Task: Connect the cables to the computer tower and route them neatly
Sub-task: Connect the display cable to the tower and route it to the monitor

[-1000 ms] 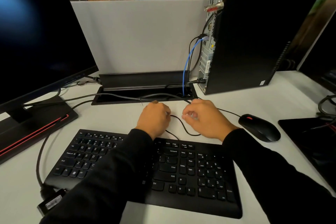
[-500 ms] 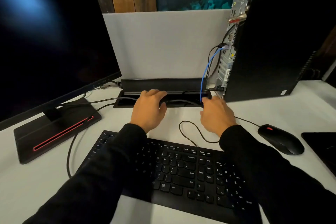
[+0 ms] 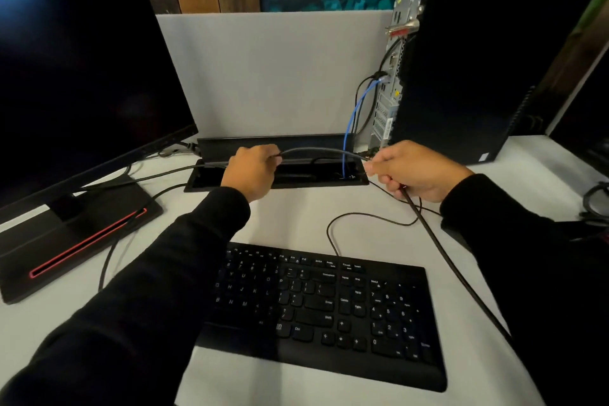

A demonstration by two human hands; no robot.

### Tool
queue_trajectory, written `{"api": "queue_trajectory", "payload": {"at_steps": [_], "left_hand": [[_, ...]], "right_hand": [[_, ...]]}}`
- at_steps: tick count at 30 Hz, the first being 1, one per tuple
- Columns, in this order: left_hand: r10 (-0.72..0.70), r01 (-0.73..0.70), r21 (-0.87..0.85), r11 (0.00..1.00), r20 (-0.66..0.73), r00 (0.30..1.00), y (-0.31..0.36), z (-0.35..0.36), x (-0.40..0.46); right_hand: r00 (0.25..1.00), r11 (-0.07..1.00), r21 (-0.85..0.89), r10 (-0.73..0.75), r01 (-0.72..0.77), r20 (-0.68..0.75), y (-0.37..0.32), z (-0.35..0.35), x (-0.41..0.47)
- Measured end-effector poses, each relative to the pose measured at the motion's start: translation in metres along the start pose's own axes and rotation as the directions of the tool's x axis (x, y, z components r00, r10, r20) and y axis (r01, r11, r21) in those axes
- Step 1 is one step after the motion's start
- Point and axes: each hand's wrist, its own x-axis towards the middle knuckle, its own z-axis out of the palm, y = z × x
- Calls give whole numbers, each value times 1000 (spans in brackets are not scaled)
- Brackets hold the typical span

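The black computer tower (image 3: 478, 76) stands at the back right, its rear panel facing left with a blue cable (image 3: 354, 115) and black cables plugged in. My left hand (image 3: 252, 171) grips a thick black cable (image 3: 323, 151) over the open cable tray (image 3: 197, 186) in the desk. My right hand (image 3: 415, 171) grips the same cable near the tower's base, and a thick black length runs from it down past the keyboard. A thin black cable (image 3: 359, 217) loops on the desk between the hands and the keyboard.
A black keyboard (image 3: 323, 316) lies in front of me. A large monitor (image 3: 79, 59) on a black stand (image 3: 66, 241) fills the left. A grey divider panel (image 3: 273, 72) backs the desk. More cables lie at the far right edge.
Both hands have lifted a thick black cable above the tray; before, they lay on the desk by the thin cable, then at the tray's edge. The view has shifted left.
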Motion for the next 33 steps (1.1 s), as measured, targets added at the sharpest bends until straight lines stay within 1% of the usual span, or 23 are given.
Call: {"api": "queue_trajectory", "payload": {"at_steps": [2, 5, 9, 12, 14, 16, 18, 19, 20, 22, 23, 24, 26, 28, 30, 31, 32, 33], "left_hand": [[-16, 16, -62, 998, -7, 1000, 3, -3, -1], [-27, 27, -131, 991, -3, 1000, 8, -6, -3], [-15, 20, -203, 979, 25, 1000, 8, -12, -10], [34, -33, -175, 984, 0, 999, 8, -15, -20], [29, -28, -169, 985, 4, 1000, 10, -13, -24], [14, -20, -174, 985, -38, 999, 15, -11, -29], [98, -122, -125, 985, -181, 979, 28, -10, -37], [174, -198, -78, 977, -241, 955, 39, -11, -41], [262, -277, -21, 961, -264, 928, 51, -14, -44], [410, -407, 57, 912, -196, 891, 75, -21, -43], [454, -449, 69, 891, -159, 877, 83, -24, -42], [459, -457, 52, 888, -146, 876, 87, -27, -40], [406, -413, 7, 911, -203, 891, 85, -31, -36], [290, -319, -44, 947, -316, 903, 77, -37, -37], [75, -151, -145, 978, -429, 900, 57, -45, -34], [-53, -46, -203, 978, -456, 888, 45, -52, -33], [-148, 34, -247, 969, -462, 874, 32, -57, -33], [-191, 72, -265, 962, -458, 868, 22, -61, -34]], "right_hand": [[998, 980, 196, 8, -20, 61, -1, -4, -3], [997, 920, 393, -33, 2, 72, -3, -3, -7], [996, 819, 573, -82, 43, 42, -12, 3, -13], [994, 765, 635, -105, 107, -40, -26, 7, -16], [987, 779, 605, -134, 161, -90, -33, 10, -17], [978, 842, 496, -177, 210, -114, -35, 14, -20], [967, 925, 285, -224, 250, -121, -31, 25, -24], [963, 944, 197, -248, 265, -107, -28, 30, -27], [960, 950, 145, -268, 278, -84, -27, 36, -31], [951, 947, 92, -303, 307, -60, -30, 42, -39], [945, 943, 73, -318, 323, -74, -33, 41, -43], [939, 940, 63, -328, 335, -100, -36, 39, -46], [933, 934, 75, -339, 350, -123, -35, 34, -55], [945, 942, 75, -324, 327, -46, -28, 30, -63], [968, 960, 152, -244, 234, 52, -18, 25, -73], [973, 959, 203, -216, 196, 86, -14, 21, -76], [974, 957, 235, -201, 172, 106, -11, 17, -80], [974, 956, 238, -201, 172, 106, -10, 13, -82]]}}
